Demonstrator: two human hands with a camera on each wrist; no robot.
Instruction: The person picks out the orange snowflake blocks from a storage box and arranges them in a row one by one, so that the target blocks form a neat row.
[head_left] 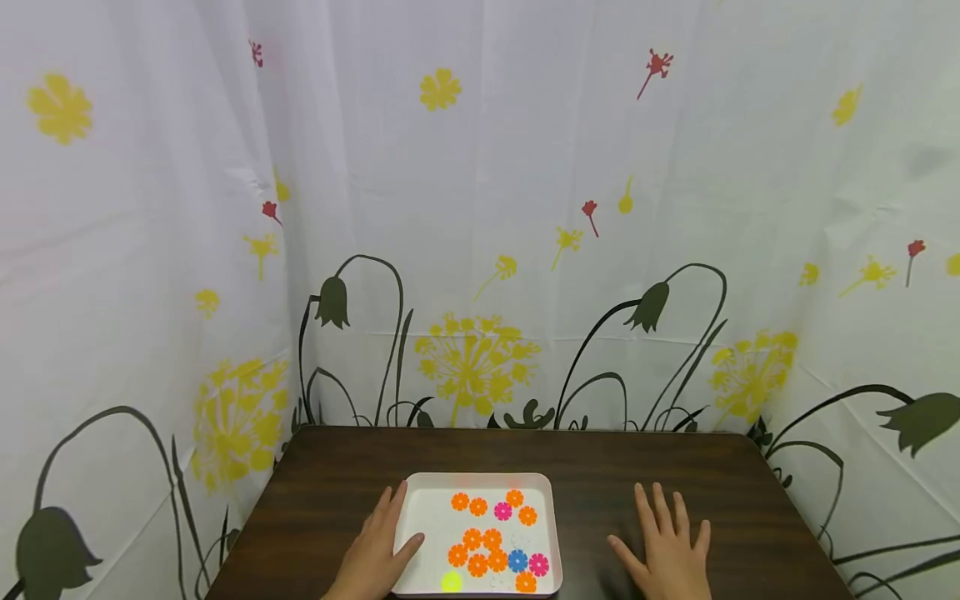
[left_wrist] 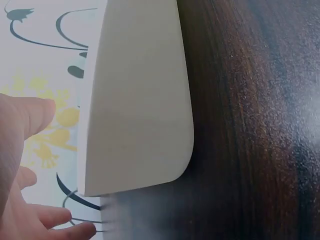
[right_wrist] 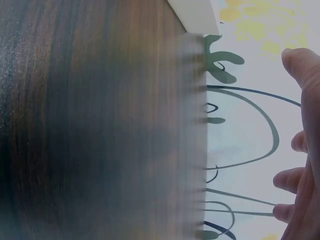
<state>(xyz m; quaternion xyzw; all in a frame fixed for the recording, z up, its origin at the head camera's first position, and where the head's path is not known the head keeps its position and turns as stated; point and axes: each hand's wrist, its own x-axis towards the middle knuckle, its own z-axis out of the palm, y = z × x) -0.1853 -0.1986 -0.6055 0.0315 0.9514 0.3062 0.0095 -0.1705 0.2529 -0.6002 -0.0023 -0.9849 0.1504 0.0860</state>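
A white rectangular tray [head_left: 435, 533] lies on the dark wooden table, holding several small flower-shaped pieces. Most are orange [head_left: 477, 565]; two are pink [head_left: 502, 511], one is blue [head_left: 517, 560], and a yellow round piece [head_left: 452, 582] sits by the near edge. My left hand [head_left: 377, 546] is at the tray's left side, fingers extended and thumb over the rim, holding nothing. In the left wrist view the tray's outer wall [left_wrist: 140, 100] stands beside the spread fingers. To the right of the tray, my right hand [head_left: 667, 550] hovers over the table with fingers spread and nothing in it.
The dark wood table [head_left: 600, 458] reaches back to a white curtain [head_left: 487, 167] printed with yellow, red and dark green flowers. Curtain folds also hang along the left and right sides. A tray corner [right_wrist: 197, 15] shows at the top of the right wrist view.
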